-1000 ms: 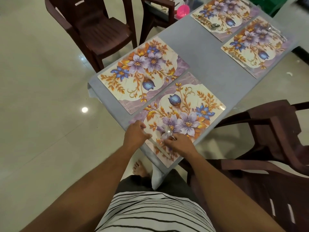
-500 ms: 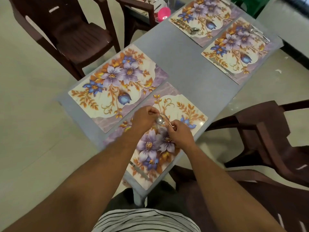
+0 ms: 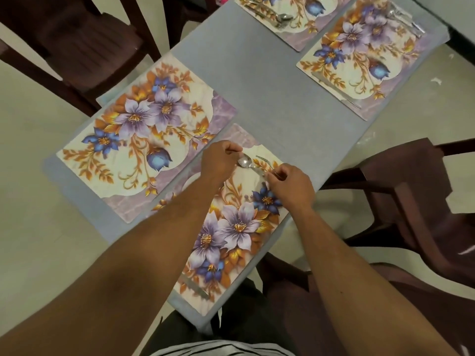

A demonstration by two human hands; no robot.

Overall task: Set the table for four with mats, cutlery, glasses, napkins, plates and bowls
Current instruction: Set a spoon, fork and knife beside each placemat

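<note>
Four floral mats lie on the grey table [image 3: 257, 80]. Over the far end of the near mat [image 3: 239, 227], my right hand [image 3: 290, 187] pinches the handles of a spoon [image 3: 244, 161] and a fork [image 3: 264, 160]. My left hand [image 3: 219, 161] hovers with curled fingers right beside the spoon's bowl, and I see nothing held in it. A knife [image 3: 195, 286] lies at the near end of this mat. The left mat [image 3: 144, 129] is bare. Cutlery lies on the far-left mat [image 3: 280, 18], and on the far-right mat [image 3: 359, 60] with a knife [image 3: 334, 91].
Dark brown plastic chairs stand around the table: one at the right [image 3: 416, 201], one at the back left [image 3: 77, 39]. The floor [image 3: 38, 227] is pale tile. My legs are under the table's near corner.
Both hands have moved from the mat's near end to its far end, carrying the spoon and fork. The knife stays at the near end. The camera has shifted closer.
</note>
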